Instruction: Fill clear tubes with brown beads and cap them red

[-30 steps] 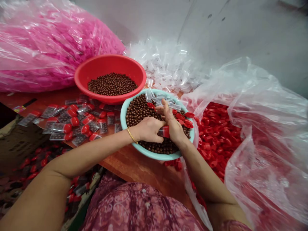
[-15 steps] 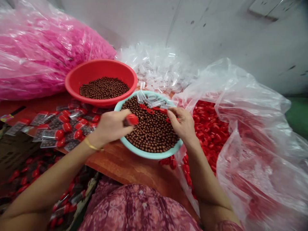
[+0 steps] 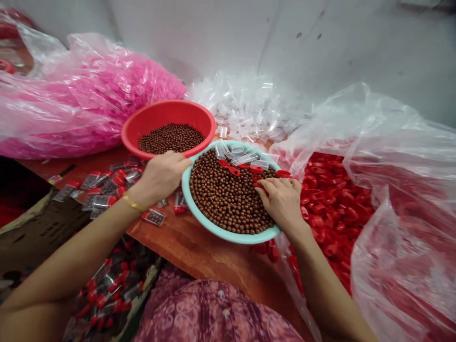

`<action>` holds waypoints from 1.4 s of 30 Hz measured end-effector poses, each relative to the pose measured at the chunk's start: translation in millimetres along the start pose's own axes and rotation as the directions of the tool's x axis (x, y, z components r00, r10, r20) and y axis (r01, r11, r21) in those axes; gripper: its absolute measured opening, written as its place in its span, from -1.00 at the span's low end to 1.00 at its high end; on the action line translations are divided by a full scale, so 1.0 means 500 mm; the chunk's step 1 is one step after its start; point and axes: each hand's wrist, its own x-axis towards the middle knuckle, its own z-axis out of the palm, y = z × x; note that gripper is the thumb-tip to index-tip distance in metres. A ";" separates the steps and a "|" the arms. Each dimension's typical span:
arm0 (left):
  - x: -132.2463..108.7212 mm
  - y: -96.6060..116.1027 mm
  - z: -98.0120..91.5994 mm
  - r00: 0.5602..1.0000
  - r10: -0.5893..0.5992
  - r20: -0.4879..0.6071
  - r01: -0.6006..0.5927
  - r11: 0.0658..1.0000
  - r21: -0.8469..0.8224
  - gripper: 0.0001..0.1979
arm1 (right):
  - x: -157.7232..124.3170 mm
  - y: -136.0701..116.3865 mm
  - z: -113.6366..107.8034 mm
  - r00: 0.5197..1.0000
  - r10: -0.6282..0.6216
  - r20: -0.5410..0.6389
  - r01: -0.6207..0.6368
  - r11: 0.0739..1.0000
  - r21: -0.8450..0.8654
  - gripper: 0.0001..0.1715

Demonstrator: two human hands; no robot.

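My left hand [image 3: 162, 178] is over the left rim of the pale blue bowl [image 3: 228, 233], back upward and fingers curled. Whatever is in its fingers, if anything, is hidden. Just below it, a red-capped clear container [image 3: 180, 203] rests on the table. Inside the bowl, my right hand [image 3: 281, 199] has thumb and fingers closed on a red cap [image 3: 257, 185], mostly covered by the fingertips. Shiny brown balls [image 3: 228, 199] fill the bowl. Loose red caps [image 3: 234, 171] and clear empty tubes [image 3: 245, 158] lie on the balls toward the far side.
A red bowl [image 3: 130, 133] with more brown balls stands behind. Filled containers [image 3: 103, 187] are scattered on the left; others fill a box [image 3: 114, 285] below. Pink pieces in a bag [image 3: 107, 95], clear tubes [image 3: 249, 107] and bagged red caps [image 3: 331, 204] surround the table.
The view has shifted left. The red-capped container held in my left hand no longer shows in it, and that hand is now back over the rim. My right hand has moved lower in the bowl.
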 end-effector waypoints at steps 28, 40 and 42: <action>0.159 0.185 0.085 0.820 0.425 0.383 -0.359 0.904 -0.233 -0.77 | -0.011 0.009 0.009 0.975 0.163 -0.151 -0.104 0.937 0.334 -0.75; 0.139 0.139 0.115 0.903 0.244 0.353 0.339 0.099 -0.935 -0.76 | -0.012 0.001 -0.008 0.977 0.215 0.013 -0.198 0.872 0.447 -0.64; 0.131 0.141 0.104 0.923 0.221 0.315 0.319 0.017 -0.948 -0.76 | -0.013 0.002 -0.011 0.982 0.186 0.020 -0.174 0.872 0.458 -0.64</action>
